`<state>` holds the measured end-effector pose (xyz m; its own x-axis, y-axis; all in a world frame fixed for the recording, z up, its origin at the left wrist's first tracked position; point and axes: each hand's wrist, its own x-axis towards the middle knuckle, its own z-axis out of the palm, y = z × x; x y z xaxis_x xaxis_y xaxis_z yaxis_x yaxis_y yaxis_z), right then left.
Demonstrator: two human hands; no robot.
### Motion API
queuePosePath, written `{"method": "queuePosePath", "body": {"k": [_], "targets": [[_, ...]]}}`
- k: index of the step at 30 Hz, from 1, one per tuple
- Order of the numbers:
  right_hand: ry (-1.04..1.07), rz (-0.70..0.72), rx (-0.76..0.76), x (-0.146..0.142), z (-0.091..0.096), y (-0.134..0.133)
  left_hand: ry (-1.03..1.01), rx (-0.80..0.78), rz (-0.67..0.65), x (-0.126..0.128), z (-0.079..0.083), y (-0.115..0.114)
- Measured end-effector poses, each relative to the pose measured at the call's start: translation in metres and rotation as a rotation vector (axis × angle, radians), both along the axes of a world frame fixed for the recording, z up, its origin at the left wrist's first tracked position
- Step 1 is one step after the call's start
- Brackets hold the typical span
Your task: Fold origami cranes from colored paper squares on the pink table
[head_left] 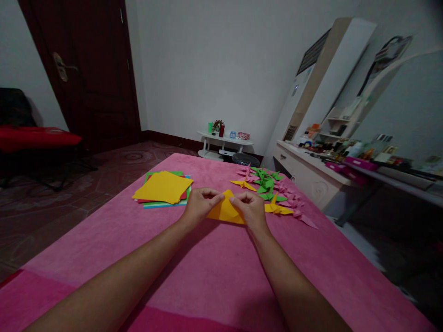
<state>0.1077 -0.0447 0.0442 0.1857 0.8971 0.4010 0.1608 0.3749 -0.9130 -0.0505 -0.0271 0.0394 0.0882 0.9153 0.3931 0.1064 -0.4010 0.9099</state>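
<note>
A folded yellow paper sheet [224,211] lies on the pink cloth [214,272] in front of me. My left hand [200,204] pinches its left upper edge with closed fingers. My right hand [249,208] pinches the right side, fingers curled together. Both hands meet over the paper's top corner. To the left lies a stack of coloured square sheets [163,188] with a yellow one on top. To the right sits a cluster of folded paper cranes [272,191] in pink, green and yellow.
A dark red door [86,69] stands at the back left, with a red seat [34,138] beside it. A small white table [224,140] holds small items by the far wall. A cluttered dresser [311,170] and a tall white air conditioner [321,78] stand on the right.
</note>
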Motion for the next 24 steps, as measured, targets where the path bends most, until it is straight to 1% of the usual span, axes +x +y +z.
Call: {"method": "queuePosePath", "body": {"k": [8,15,24], "targets": [[0.034,0.046,-0.010,-0.0013,0.0000,-0.0005,0.038,0.012,0.022,0.0009,0.0004,-0.0002],[0.037,0.057,0.016,-0.0010,-0.0014,0.0008,-0.001,0.000,-0.013,-0.0002,0.0028,-0.0027],[0.038,0.053,0.007,-0.0002,-0.0026,0.0013,-0.022,-0.011,0.010,0.0013,-0.0001,-0.0007]]}}
